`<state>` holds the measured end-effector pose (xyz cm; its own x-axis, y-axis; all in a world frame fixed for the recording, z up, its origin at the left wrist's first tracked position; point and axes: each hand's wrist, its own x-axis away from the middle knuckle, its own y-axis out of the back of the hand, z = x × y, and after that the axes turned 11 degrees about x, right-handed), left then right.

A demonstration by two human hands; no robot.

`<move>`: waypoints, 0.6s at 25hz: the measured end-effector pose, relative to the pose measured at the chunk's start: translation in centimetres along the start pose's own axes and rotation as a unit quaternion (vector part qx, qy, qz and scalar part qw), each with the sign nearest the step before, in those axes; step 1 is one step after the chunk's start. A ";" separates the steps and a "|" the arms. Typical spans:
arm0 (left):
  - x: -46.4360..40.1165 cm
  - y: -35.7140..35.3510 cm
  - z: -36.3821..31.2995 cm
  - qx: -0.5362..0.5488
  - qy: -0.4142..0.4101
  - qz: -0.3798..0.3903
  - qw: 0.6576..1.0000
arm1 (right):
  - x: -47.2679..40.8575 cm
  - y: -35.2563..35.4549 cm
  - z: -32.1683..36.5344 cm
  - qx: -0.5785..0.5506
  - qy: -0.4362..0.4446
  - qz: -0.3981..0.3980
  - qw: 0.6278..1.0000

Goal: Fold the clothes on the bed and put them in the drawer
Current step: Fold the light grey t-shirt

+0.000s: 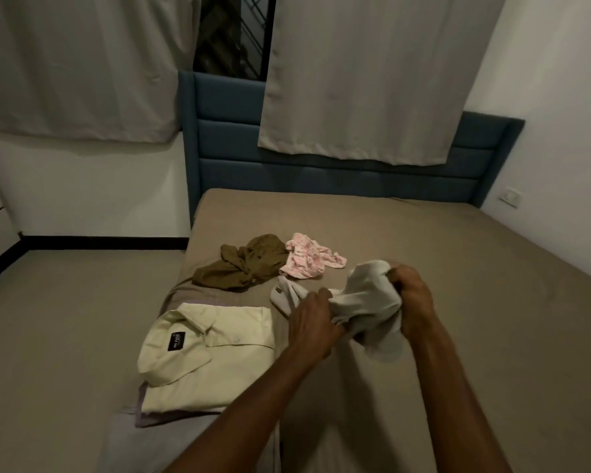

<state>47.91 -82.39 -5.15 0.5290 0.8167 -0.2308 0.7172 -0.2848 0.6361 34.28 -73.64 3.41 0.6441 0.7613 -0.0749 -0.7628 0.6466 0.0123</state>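
Item in hand: white shirt, bunched, being held up just above the bed, near its middle-front, w/ one end trailing down onto the sheet toward a small label at the far-left tip. Left hand is gripping the lower-left part of the bundle, fingers curled into the cloth; right hand is clutching the upper-right part, fingers wrapped round a fold. Step, by my reading: the person is picking up and sorting out the next garment before folding; no fold is started on it yet. Next move prob. calls for shaking it open, finding collar or shoulders, and laying it flat on bare sheet. Orientation: bundle's long axis is running diagonally, low-left to upper-right across the view; which end is collar, cannot tell. Others: cream shirt, folded, collar toward the left, lying on a folded lilac piece at the bed's near-left edge; olive garment and pink patterned garment, both crumpled, touching each other, just beyond the hands. Drawer: not in view. Approx. two of five pieces are looking done.
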 end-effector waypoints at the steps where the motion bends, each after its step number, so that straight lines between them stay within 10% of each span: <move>1: 0.5 1.1 -1.3 0.035 -0.005 -0.004 0.999 | 1.6 1.6 2.9 -0.006 0.008 0.027 1.000; 6: 4.1 6.9 -7.1 0.295 -0.044 0.098 0.949 | 7.6 8.0 13.2 0.065 0.106 0.007 0.992; 15: 10.9 11.0 -11.3 0.194 0.070 0.280 0.937 | 13.6 12.9 16.3 0.234 0.111 -0.047 0.965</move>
<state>56.40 -70.98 7.65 0.8266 0.5344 0.1764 0.4699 -0.8279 0.3062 34.11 -54.16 18.77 0.6418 0.7018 -0.3092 -0.5577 0.7039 0.4399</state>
